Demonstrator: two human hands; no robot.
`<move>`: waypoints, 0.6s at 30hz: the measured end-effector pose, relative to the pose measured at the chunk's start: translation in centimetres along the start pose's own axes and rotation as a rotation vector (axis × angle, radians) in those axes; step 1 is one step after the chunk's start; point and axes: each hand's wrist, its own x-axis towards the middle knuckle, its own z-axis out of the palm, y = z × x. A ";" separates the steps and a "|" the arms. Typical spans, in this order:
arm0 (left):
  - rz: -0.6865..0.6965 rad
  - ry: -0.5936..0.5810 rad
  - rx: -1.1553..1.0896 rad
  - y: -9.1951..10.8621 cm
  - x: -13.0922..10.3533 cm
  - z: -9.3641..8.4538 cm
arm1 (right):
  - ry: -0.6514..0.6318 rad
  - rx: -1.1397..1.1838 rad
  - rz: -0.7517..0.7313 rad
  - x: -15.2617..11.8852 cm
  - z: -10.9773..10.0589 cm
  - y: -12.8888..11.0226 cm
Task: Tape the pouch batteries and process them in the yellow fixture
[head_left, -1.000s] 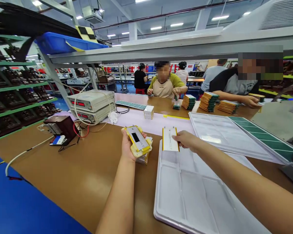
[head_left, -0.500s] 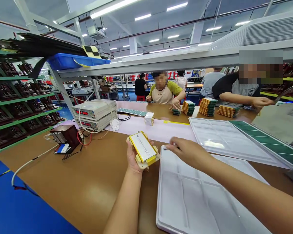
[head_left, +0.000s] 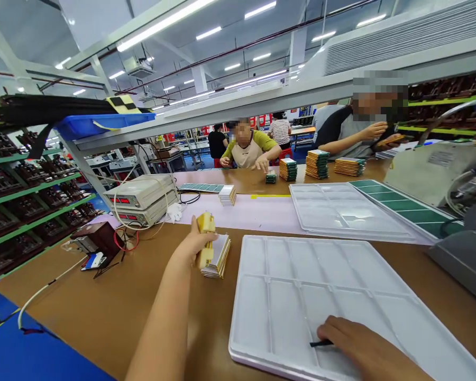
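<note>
My left hand (head_left: 193, 244) grips a beige fixture (head_left: 205, 241) with yellow edging, turned on its edge. It is held right against a small stack of flat silver cells (head_left: 219, 256) on the brown table. My right hand (head_left: 355, 346) rests low on the near part of the white compartment tray (head_left: 301, 275), fingers curled around a thin black item (head_left: 320, 344) that pokes out to the left. The tray's pockets hold nothing.
A second white tray (head_left: 341, 211) and a green tray (head_left: 404, 206) lie beyond. Two stacked meters (head_left: 143, 198) with cables and a brown box (head_left: 99, 238) stand at left. Co-workers sit across the table by cell stacks (head_left: 287, 169). A grey machine (head_left: 460, 254) is at right.
My right hand let go of the cell over the fixture and drew back to the near tray edge. My left hand tipped the fixture onto its edge, down at the stack.
</note>
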 end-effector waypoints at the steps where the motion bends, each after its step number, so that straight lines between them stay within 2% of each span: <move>1: 0.014 0.015 0.244 0.2 0.4 0.6 | 0.019 0.006 -0.019 0.0 0.1 0.0; 3: 0.020 0.045 0.642 0.3 1.3 1.8 | 0.044 0.034 -0.058 0.0 0.2 0.1; 5: -0.008 0.044 0.841 0.1 2.1 2.7 | 0.053 0.063 -0.093 -0.1 0.2 0.2; 8: -0.045 -0.007 0.984 0.0 2.8 3.3 | 0.059 0.098 -0.149 -0.3 -0.3 0.3; 12: -0.061 -0.082 1.150 0.5 2.9 3.3 | 0.089 0.106 -0.210 -0.7 -0.9 0.1; 15: -0.049 -0.083 1.221 1.3 2.7 3.2 | 0.121 0.115 -0.148 -0.9 -1.6 -0.5; 18: -0.027 -0.027 1.285 2.1 2.3 3.3 | 0.123 0.202 -0.036 -1.2 -2.9 -1.3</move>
